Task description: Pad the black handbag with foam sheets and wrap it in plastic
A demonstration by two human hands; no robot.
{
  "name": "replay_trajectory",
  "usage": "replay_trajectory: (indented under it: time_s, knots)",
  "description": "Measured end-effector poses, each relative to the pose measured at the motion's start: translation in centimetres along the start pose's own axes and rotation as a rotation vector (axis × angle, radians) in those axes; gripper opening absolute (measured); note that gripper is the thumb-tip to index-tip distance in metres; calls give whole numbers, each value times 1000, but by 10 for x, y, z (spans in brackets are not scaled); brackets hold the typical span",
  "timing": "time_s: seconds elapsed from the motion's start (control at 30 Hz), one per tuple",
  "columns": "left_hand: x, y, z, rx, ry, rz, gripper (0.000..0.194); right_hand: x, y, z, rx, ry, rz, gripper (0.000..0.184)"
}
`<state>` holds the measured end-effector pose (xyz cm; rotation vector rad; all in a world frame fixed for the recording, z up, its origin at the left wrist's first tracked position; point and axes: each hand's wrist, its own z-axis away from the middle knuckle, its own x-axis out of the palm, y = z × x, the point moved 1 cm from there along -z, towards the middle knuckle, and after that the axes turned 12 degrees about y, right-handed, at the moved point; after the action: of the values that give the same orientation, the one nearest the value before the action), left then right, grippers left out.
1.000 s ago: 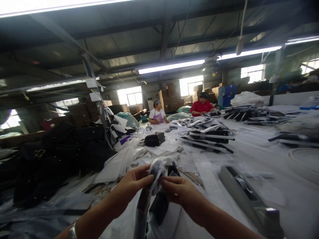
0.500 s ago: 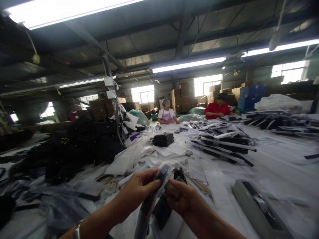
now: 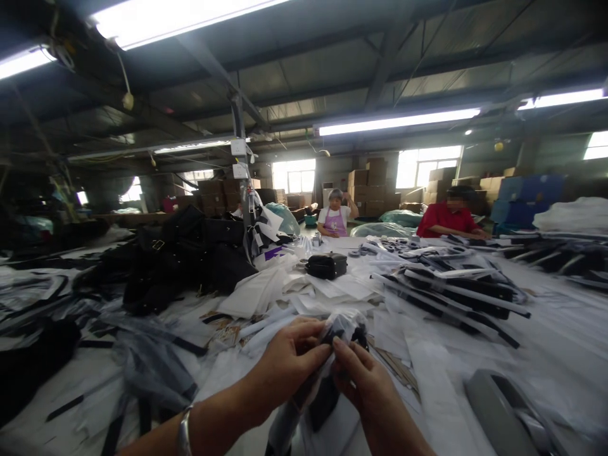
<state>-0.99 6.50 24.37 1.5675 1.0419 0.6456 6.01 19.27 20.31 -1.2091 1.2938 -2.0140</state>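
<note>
In front of me, a dark strap [image 3: 284, 427] wrapped in clear plastic film [image 3: 342, 322] runs up from the table's near side. My left hand [image 3: 285, 361], with a silver bangle on its wrist, pinches the wrapped strap between thumb and fingers. The fingers of my right hand [image 3: 365, 383] close on the same spot from the other side, thumb tips almost touching. Below both hands hangs a black piece [image 3: 323, 405], partly hidden. Just beyond them are white paper sheets and strips.
Right of my hands stands a grey tape dispenser [image 3: 510, 411]. Black bags [image 3: 190, 253] pile up at the left, near a post. A small black bag [image 3: 327, 266] sits on white sheets [image 3: 259, 288]. Wrapped straps [image 3: 456, 285] lie stacked right. Two people work across the table.
My view has turned left, so the scene sits farther right. My right thumb has come up against the wrapped strap beside my left thumb. A person opposite has raised a hand to the head.
</note>
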Motion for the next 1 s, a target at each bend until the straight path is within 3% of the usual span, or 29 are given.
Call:
replay_trajectory:
  time_s: [0.07, 0.17, 0.23, 0.33, 0.43, 0.6, 0.67, 0.83, 1.0]
  knots:
    - [1, -1, 1, -45, 65, -7, 39, 0, 2, 0, -8, 28, -7, 47]
    - [-2, -9, 0, -183, 157, 56, 85, -2, 4, -1, -10, 81, -21, 46]
    - [-3, -17, -1, -280, 148, 172, 115, -4, 5, -1, -1, 80, -36, 45]
    - [-4, -25, -3, -346, 69, 344, 127, -5, 8, -1, 12, 52, -48, 45]
    - [-2, -27, -2, -300, 65, 396, 115, -5, 10, -2, 4, 20, -21, 47]
    - [2, -19, 1, -233, 61, 386, 68, -3, 2, 1, -8, 23, 14, 44]
    - [1, -16, 1, -207, 26, 368, 57, -4, -2, 2, 25, -40, -20, 45]
    - [-8, -10, 0, -166, -30, 296, 46, -14, 0, 2, 197, -160, -301, 46]
    - [-12, -12, -1, -148, -33, 290, 46, -14, 19, 1, 103, -54, -325, 37]
